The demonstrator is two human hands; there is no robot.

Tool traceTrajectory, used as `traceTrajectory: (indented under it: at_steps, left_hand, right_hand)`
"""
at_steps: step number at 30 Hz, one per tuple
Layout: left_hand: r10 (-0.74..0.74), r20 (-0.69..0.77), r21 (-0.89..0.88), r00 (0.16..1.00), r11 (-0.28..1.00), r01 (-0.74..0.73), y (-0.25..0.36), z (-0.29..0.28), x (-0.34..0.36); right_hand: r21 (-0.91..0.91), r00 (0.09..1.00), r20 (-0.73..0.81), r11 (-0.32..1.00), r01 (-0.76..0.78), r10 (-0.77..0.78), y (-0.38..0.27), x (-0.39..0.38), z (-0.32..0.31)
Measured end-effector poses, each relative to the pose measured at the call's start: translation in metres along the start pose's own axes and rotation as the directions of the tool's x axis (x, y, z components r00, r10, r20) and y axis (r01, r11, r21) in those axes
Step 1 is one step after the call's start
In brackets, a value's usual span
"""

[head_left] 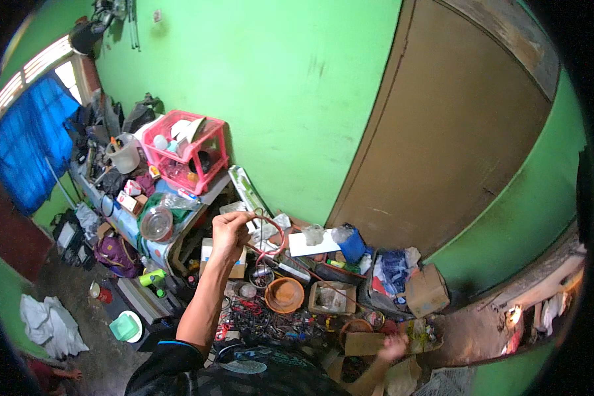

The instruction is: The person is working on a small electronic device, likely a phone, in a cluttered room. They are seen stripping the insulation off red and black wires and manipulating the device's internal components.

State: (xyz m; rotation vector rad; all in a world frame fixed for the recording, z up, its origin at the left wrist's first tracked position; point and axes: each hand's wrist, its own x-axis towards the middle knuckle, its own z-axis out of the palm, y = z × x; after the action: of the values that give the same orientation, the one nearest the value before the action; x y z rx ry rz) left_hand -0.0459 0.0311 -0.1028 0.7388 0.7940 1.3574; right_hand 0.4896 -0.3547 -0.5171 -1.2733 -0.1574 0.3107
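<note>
A green wall (264,72) stands beyond the orange basin (284,296), and a brown door (455,119) is also beyond this basin, toward its right. The pink rack (198,173) is farther back than the basin, on its left. On the floor, a heap of tangled wires (254,325) spreads on the near side of the basin. An open cardboard box (366,343) is nearer and to the right of the basin. The person's left hand (231,232) is raised, left of the basin, with fingers pressed together, pinching a looped reddish cable (284,239). The cable's loops hang above and slightly left of the basin. The right hand (393,348), right of the basin, is blurred beside the cardboard box; one cannot tell whether it grips anything.
</note>
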Motion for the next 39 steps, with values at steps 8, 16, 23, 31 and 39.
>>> traceTrajectory:
  at_steps: [8, 16, 23, 31, 39]
  left_hand:
    - [0.181, -0.174, 0.104, 0.968, 0.981, -0.165, 0.036, -0.021, 0.006]
    - [-0.084, 0.082, 0.131, 0.993, 0.989, 0.073, -0.013, 0.034, -0.038]
    - [-0.18, 0.089, 0.101, 0.98, 0.98, 0.171, -0.05, 0.033, -0.044]
    - [-0.146, 0.037, -0.005, 0.989, 0.989, 0.146, -0.031, -0.006, -0.022]
    - [-0.176, 0.302, 0.373, 0.937, 0.926, 0.054, -0.044, -0.003, -0.034]
  right_hand:
    - [-0.603, 0.989, -0.13, 0.798, -0.017, -0.076, 0.014, -0.079, 0.046]
    - [-0.389, 0.609, 0.791, 0.722, 0.572, -0.057, -0.144, -0.225, 0.347]
    - [-0.058, 0.228, 0.973, 0.992, 0.109, 0.032, -0.191, -0.269, 0.424]
    - [-0.671, 0.242, 0.74, 0.717, 0.19, 0.628, 0.008, -0.177, 0.231]
    - [-0.435, 0.554, 0.824, 0.762, 0.479, 0.122, 0.0, -0.18, 0.23]
